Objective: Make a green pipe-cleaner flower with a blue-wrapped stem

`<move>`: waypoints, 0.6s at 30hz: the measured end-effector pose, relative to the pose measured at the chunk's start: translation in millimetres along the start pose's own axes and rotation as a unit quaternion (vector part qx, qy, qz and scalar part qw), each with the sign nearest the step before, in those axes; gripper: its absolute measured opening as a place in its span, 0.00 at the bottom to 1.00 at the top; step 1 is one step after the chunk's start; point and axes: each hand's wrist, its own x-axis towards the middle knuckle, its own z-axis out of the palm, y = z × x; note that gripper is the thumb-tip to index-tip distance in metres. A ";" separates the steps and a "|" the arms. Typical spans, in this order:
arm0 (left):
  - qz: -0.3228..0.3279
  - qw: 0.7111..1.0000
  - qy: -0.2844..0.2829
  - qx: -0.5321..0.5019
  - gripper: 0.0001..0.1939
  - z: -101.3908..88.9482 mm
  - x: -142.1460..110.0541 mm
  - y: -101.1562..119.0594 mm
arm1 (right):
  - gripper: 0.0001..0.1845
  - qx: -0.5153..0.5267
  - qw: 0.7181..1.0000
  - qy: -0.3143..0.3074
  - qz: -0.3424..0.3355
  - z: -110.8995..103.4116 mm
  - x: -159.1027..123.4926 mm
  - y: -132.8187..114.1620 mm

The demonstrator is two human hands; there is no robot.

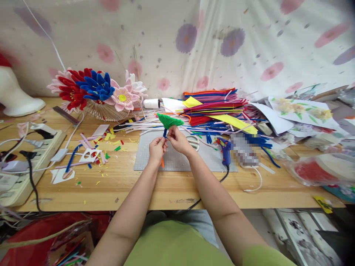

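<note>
A fuzzy green pipe-cleaner piece (169, 120), spread like a fan, sits on top of a blue pipe-cleaner stem (165, 133) between my hands. My left hand (158, 149) is closed around the lower stem, and an orange end (162, 162) sticks out below it. Just under the green piece, my right hand (178, 139) pinches the stem near its top; the exact contact is hidden by the fingers. Both hands are above the grey cutting mat (149, 157). White-handled scissors (193, 142) lie on the mat behind my right hand.
A blue glue gun (226, 151) with a black cord lies at the mat's right. Bundled pipe cleaners (213, 107) are piled behind. Fuzzy flowers (97, 87) stand at back left, near scattered scraps (111, 136) and a power strip (55, 147). A plastic-wrapped red item (313, 171) is at right.
</note>
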 end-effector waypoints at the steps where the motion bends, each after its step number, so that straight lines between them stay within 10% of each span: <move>1: -0.005 1.000 -0.006 -0.003 0.08 -0.3 0.3 0.7 | 0.07 0.007 1.000 -0.004 -0.004 -0.8 -0.9 1.1; 9: -0.243 0.928 -0.139 -0.247 0.11 -7.5 -3.9 14.4 | 0.17 0.257 0.966 0.014 0.023 5.0 -7.5 8.7; 18: -0.304 0.904 -0.147 -0.262 0.12 -10.8 -5.5 19.6 | 0.18 0.296 0.953 -0.033 0.058 -10.8 -11.0 0.7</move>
